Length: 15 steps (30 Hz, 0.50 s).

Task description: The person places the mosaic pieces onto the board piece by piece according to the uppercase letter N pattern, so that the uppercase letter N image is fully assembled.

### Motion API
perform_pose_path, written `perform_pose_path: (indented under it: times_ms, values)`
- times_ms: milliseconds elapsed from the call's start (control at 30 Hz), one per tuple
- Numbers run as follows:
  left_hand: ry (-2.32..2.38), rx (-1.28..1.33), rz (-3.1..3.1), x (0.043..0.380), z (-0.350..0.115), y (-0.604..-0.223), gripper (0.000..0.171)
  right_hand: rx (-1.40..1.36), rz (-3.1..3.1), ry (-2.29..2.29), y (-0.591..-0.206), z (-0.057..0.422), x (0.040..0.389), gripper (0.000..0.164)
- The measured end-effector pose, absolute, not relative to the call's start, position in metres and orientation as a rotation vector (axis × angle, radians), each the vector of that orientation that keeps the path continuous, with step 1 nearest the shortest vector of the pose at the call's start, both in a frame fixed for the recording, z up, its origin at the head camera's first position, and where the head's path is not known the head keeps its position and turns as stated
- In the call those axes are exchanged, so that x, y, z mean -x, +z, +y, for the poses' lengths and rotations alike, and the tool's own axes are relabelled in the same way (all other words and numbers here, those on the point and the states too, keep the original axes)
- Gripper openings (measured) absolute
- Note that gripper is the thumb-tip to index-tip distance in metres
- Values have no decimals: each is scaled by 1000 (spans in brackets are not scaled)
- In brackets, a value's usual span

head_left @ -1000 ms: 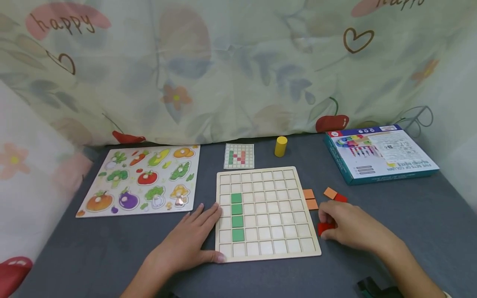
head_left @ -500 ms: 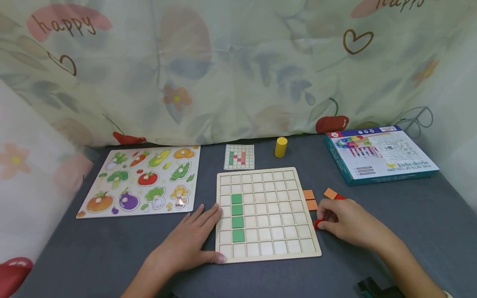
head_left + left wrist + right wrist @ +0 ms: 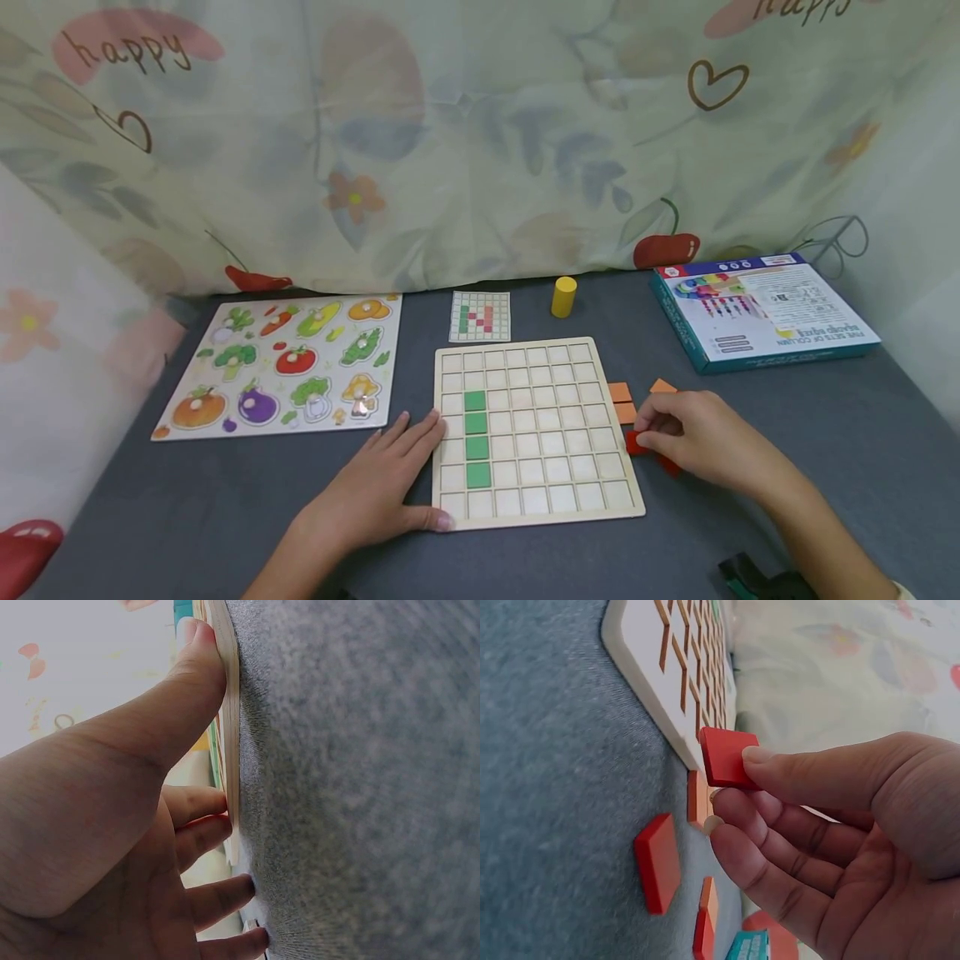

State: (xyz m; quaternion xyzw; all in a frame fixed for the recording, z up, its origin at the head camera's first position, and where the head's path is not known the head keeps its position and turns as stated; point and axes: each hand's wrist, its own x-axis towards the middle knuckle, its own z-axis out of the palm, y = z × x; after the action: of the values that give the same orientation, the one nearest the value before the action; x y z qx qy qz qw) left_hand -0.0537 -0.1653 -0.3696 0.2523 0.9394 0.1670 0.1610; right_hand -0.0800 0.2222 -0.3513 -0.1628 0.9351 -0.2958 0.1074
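Between thumb and fingers, my right hand [image 3: 693, 433] pinches a red square tile [image 3: 729, 757], held beside the right edge of the wooden grid board [image 3: 531, 500]. A second red tile [image 3: 658, 862] lies on the cloth below that hand. My left hand [image 3: 382, 483] lies spread at the board's left edge, its thumb [image 3: 196, 667] on the rim and fingertips against the side. Green tiles [image 3: 477, 448] stand in one column of the board. Two orange tiles [image 3: 620, 392] rest against the board's right edge.
A small pattern card [image 3: 481, 317] and a yellow cylinder [image 3: 563, 297] stand behind the board. To the left lies a vegetable puzzle board [image 3: 281, 367]; a teal-edged box [image 3: 765, 312] is at the back right. Another orange tile [image 3: 663, 386] lies beyond my right hand.
My right hand has lifted a red tile and brought it slightly back and left toward the board's edge, exposing another red tile beneath the hand. The left hand stays still.
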Motion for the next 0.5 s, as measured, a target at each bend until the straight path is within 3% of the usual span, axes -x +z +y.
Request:
perform_pose_path:
  times_ms: [500]
  values:
    - [484,-724,2692,54,-166,-371,106,571,2708,-974,-344,199,93,9]
